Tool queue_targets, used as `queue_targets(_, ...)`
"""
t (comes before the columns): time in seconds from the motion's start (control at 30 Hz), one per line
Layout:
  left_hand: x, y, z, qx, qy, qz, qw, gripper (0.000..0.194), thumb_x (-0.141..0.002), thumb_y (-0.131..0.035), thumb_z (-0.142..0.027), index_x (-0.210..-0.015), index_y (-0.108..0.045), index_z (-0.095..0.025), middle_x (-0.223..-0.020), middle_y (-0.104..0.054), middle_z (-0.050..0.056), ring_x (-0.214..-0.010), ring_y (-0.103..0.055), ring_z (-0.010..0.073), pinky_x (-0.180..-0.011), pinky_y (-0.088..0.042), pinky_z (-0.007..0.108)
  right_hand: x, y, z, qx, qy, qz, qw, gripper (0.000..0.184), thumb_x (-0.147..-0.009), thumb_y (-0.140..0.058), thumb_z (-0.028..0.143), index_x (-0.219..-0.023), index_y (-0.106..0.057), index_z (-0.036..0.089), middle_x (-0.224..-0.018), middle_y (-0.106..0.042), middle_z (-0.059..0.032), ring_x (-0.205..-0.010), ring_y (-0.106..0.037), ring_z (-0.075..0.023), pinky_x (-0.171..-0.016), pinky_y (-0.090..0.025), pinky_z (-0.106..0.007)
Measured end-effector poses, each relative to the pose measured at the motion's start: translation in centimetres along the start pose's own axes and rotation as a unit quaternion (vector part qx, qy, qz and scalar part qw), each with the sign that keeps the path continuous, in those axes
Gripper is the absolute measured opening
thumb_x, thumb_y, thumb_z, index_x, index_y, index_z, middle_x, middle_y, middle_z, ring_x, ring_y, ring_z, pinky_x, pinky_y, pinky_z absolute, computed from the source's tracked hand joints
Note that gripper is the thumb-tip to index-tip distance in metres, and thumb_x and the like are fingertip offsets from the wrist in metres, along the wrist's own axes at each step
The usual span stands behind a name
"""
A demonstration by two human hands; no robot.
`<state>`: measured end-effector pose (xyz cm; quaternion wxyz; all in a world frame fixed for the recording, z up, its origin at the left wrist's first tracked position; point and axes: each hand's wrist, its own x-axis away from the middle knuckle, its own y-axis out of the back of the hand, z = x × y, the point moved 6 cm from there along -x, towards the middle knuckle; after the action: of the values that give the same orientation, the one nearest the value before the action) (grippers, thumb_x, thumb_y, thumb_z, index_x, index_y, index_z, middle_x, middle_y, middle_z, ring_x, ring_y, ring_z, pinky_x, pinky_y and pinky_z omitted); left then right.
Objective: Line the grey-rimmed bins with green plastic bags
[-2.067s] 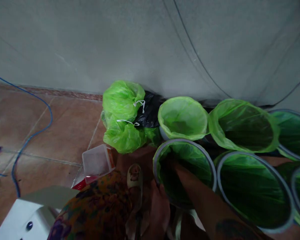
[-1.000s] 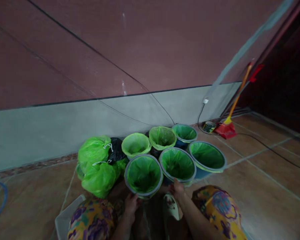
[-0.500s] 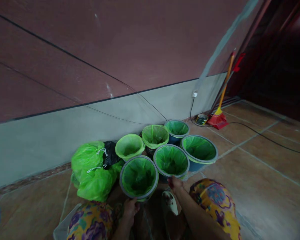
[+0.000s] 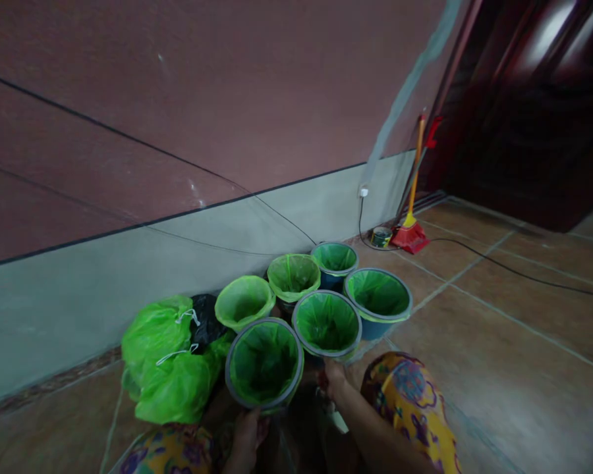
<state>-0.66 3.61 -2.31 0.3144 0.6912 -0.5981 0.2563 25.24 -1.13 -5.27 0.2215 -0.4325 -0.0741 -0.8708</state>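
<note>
Several trash bins lined with green bags stand clustered by the wall. My left hand [image 4: 248, 436] is at the near edge of the front-left trash bin [image 4: 298, 385], thumb against its grey rim and fingers curled below. That bin tilts toward me, and its bottom is hidden. My right hand [image 4: 332, 382] has its fingers curled just under the near rim of the middle trash bin [image 4: 358, 327]; what they grip is hidden. Behind these are two bins with bags folded over their tops, a pale green one [image 4: 244, 299] and another [image 4: 293, 275].
Tied bright green bags [image 4: 163, 368] and a black bag [image 4: 207, 319] lie at left. Farther right stand a blue bin [image 4: 370, 327], a small tin [image 4: 381, 237] and a red broom [image 4: 411, 237]. A black cable [image 4: 494, 261] crosses the floor. My knees flank my hands.
The view has turned a little to the right, so everything sits farther left. My right hand is slightly lower against the middle bin's rim. My left hand stays at the front-left bin.
</note>
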Motion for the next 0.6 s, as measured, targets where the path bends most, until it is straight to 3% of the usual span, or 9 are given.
queue_targets(0.17, 1.1, 0.9, -0.9, -0.041, 0.003, -0.005, 0.999, 0.013, -0.079, -0.069, -0.022, -0.071, -0.060, -0.018, -0.061, -0.066, 0.001, -0.057, -0.066, 0.0181, -0.063, -0.053, 0.031, 1.9, -0.5, -1.7, -0.009, -0.040, -0.013, 0.999, 0.027, -0.099, -0.049, 0.028, -0.073, -0.045, 0.023, -0.047, -0.048, 0.0057, -0.041, -0.050, -0.0116, -0.042, -0.041, -0.018)
queue_targets(0.23, 2.1, 1.4, -1.6, -0.036, -0.010, -0.015, 0.999, 0.010, -0.078, -0.070, -0.022, -0.078, -0.062, -0.017, -0.063, -0.065, 0.000, -0.057, -0.064, 0.0165, -0.061, -0.051, 0.030, 2.5, -0.9, -2.0, -0.001, -0.039, 0.000, 0.999, 0.029, -0.098, -0.052, 0.024, -0.070, -0.046, 0.023, -0.048, -0.049, 0.0056, -0.041, -0.050, -0.0109, -0.042, -0.041, -0.018)
queue_targets(0.33, 4.9, 2.2, -2.9, -0.014, -0.047, -0.020, 0.999, 0.023, -0.075, -0.075, -0.022, -0.094, -0.064, -0.018, -0.071, -0.068, -0.002, -0.058, -0.064, 0.0145, -0.060, -0.049, 0.027, 3.1, -1.5, -2.2, 0.025, -0.024, 0.037, 0.999, 0.029, -0.096, -0.054, 0.022, -0.068, -0.049, 0.022, -0.050, -0.052, 0.0047, -0.041, -0.050, -0.0094, -0.043, -0.042, -0.018)
queue_targets(0.47, 10.3, 3.0, -4.4, 0.031, -0.096, 0.104, 0.989, 0.029, -0.073, -0.080, -0.025, -0.099, -0.069, -0.016, -0.071, -0.069, -0.001, -0.062, -0.065, 0.0140, -0.060, -0.046, 0.025, 3.3, -2.3, -2.1, 0.052, 0.009, 0.101, 0.993, 0.021, -0.090, -0.056, 0.017, -0.070, -0.054, 0.022, -0.055, -0.058, 0.0028, -0.045, -0.055, -0.0103, -0.044, -0.044, -0.018)
queue_targets(0.6, 15.6, 6.5, -5.2, 0.097, -0.137, 0.193, 0.967, 0.031, -0.073, -0.084, -0.032, -0.097, -0.075, -0.015, -0.082, -0.075, 0.004, -0.065, -0.066, 0.0137, -0.065, -0.048, 0.026, 3.2, -3.7, -2.2, 0.095, 0.009, 0.140, 0.985, 0.019, -0.085, -0.053, 0.013, -0.070, -0.054, 0.024, -0.056, -0.059, 0.0019, -0.044, -0.057, -0.0121, -0.043, -0.046, -0.020)
